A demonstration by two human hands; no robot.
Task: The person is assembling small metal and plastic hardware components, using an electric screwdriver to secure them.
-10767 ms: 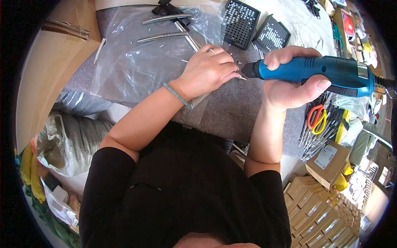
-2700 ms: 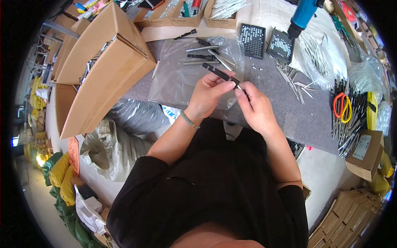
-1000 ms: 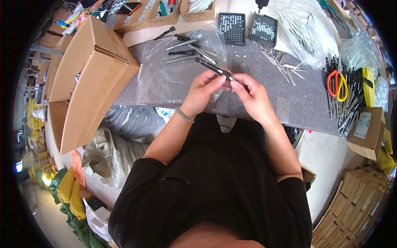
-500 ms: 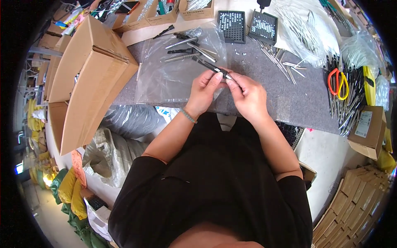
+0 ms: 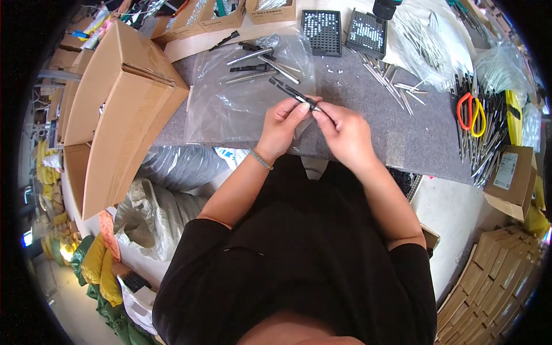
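Observation:
Between my two hands, above the front of the grey table mat, is a slim black part with a silvery metal section [image 5: 288, 91], slanting up to the left. My left hand [image 5: 280, 123] pinches it between thumb and fingers near its lower end. The right hand [image 5: 346, 131] closes on that same lower end, thumb and fingertips meeting the left ones. My fingers hide the part's lower tip. Just beyond, several silvery tubes [image 5: 282, 70] and black parts [image 5: 248, 67] lie on a clear plastic bag [image 5: 218, 109].
Two black hole trays [image 5: 321, 49] with small white pieces stand at the back, under a dark power tool [image 5: 385, 8]. Loose metal rods [image 5: 376, 75] lie right of them. Red-and-yellow scissors [image 5: 477, 118] rest on a pile of dark rods. A large open carton [image 5: 132, 115] stands left.
Both hands keep their hold on the black part, which has hardly moved. The view has shifted slightly, and more of the power tool shows at the top.

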